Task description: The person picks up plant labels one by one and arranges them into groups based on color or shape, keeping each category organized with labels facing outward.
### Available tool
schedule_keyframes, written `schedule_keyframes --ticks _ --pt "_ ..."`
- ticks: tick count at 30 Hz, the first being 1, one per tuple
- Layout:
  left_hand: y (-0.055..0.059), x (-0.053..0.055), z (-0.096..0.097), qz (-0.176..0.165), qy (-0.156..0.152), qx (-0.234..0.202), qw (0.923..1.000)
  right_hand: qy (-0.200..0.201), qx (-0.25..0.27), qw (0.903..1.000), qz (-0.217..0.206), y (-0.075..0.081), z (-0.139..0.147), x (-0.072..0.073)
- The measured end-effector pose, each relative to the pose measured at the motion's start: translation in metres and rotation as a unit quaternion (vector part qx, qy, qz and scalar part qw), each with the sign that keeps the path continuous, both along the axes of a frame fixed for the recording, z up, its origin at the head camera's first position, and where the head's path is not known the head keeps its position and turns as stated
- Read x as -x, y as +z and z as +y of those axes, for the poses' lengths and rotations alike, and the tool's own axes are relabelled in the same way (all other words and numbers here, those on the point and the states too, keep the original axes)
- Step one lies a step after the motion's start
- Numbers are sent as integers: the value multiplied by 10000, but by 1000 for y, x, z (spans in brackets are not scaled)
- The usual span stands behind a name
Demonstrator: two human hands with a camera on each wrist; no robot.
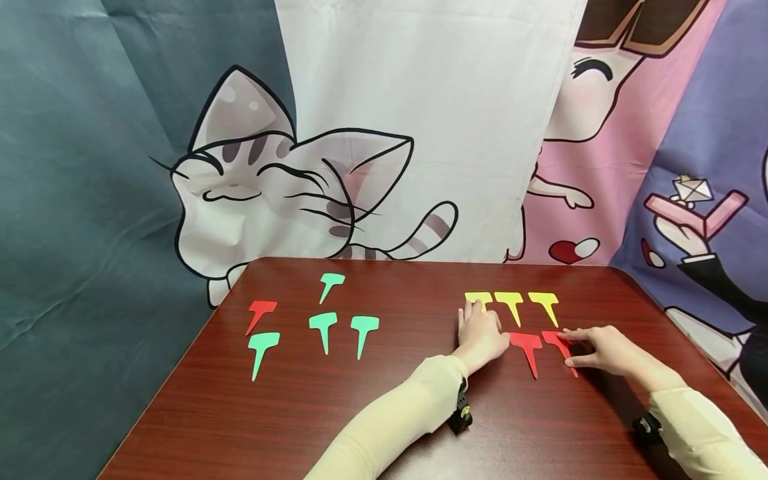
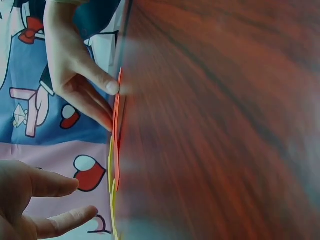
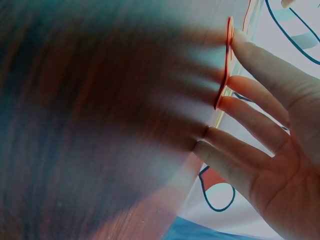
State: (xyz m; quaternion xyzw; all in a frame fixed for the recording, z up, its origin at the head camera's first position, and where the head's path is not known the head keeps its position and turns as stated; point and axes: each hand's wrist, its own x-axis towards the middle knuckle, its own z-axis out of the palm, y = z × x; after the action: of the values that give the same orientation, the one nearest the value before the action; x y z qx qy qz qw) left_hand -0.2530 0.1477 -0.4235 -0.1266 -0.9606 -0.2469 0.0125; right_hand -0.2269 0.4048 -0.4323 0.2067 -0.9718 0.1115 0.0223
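My right hand has its thumb and fingertips on a red T-shaped plant label lying on the table; in the right wrist view, they meet the edges of that red label. Just left of it lies a second red label. My left hand reaches over the leftmost yellow label, partly covering it. Its fingers are extended and spread in the left wrist view. Two more yellow labels, a middle one and a right one, complete that row.
On the table's left side lie several green labels, among them one at the back and one in front. A red label is beside them. A printed cloth hangs behind the brown table.
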Motion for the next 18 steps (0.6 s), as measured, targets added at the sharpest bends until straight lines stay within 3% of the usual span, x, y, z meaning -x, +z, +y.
schedule_keyframes --ticks 18 --pt "-1 16 -48 137 38 95 9999 -23 -31 10000 30 1 -2 -1"
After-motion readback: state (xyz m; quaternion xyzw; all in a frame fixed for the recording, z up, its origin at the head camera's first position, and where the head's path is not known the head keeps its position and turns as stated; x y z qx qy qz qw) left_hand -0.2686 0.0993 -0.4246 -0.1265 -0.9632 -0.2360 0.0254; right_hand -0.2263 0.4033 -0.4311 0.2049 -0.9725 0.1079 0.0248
